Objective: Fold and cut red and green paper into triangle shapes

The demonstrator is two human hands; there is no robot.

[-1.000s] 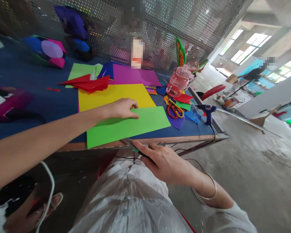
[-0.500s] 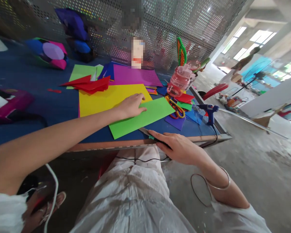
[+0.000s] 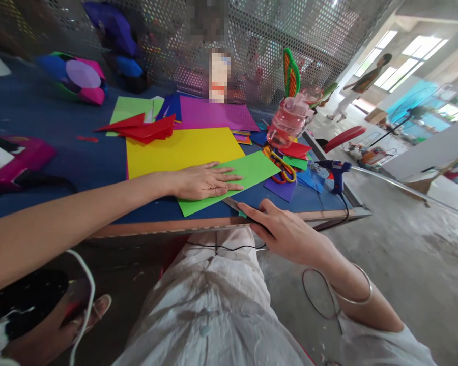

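My left hand lies flat on a bright green sheet of paper, fingers stretched out and pointing right. The green sheet rests slantwise near the table's front edge and overlaps a yellow sheet. My right hand is closed around a knife, its grey blade pointing left beside the green sheet's lower edge. Most of the knife's handle is hidden by my fingers. Scissors with yellow and red handles lie at the green sheet's right end.
Folded red paper lies on the yellow sheet, with a purple sheet behind. A pink bottle and a blue glue gun are at the right. A perforated metal screen stands behind. Someone walks in the background.
My left hand has come down and flattened on the green sheet, its fingers now spread. My right hand keeps the knife at nearly the same place.
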